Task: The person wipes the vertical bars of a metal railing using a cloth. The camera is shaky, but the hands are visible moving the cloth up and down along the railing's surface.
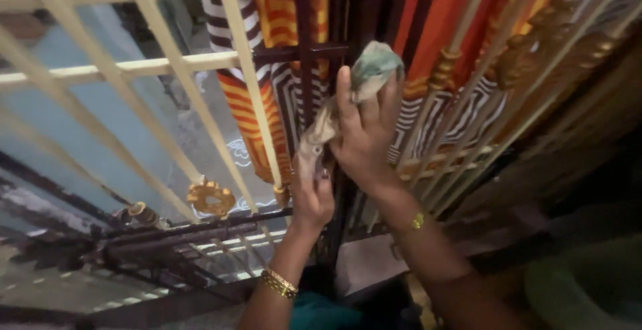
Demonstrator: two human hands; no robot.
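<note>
A crumpled grey-green cloth (371, 69) is pressed against a dark vertical gate bar (304, 49). My right hand (364, 133) grips its upper part, fingers spread over it. My left hand (313, 193) sits just below and holds the cloth's lower end (319, 133) against the same bar. Both wrists wear gold bangles (279, 283). Behind the bars hangs an orange fabric with black and white stripes (267, 109).
Cream-painted metal bars (180, 69) of a gate slant across the left, with a gold ornament (211, 198) low on them. More cream bars with gold knobs (445, 69) stand at the right. A dark lower rail (180, 233) runs below. Pavement shows beyond the gate.
</note>
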